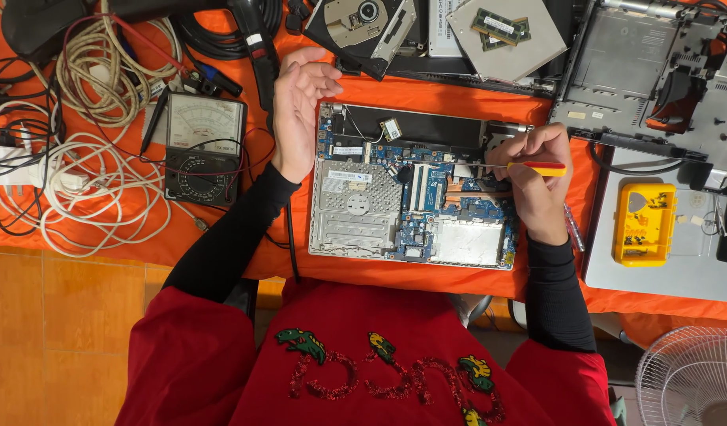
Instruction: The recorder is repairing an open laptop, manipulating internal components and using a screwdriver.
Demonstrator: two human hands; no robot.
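An opened laptop base (pixel 356 209) lies on the orange cloth in front of me, its blue circuit board (pixel 458 209) and metal covers exposed. My right hand (pixel 537 177) grips a screwdriver (pixel 537 168) with a yellow and red handle, its thin shaft pointing left over the board near the copper heat pipe. My left hand (pixel 299 110) rests on its edge just left of the laptop's upper corner, palm turned right, fingers loosely apart, holding nothing.
An analog multimeter (pixel 202 146) and tangled white cables (pixel 79 173) lie to the left. Disc drives and a memory module (pixel 499 28) sit at the back. Right: a stripped laptop chassis (pixel 655 71), a yellow bit case (pixel 644 223) on a grey lid. A fan (pixel 691 379) stands low right.
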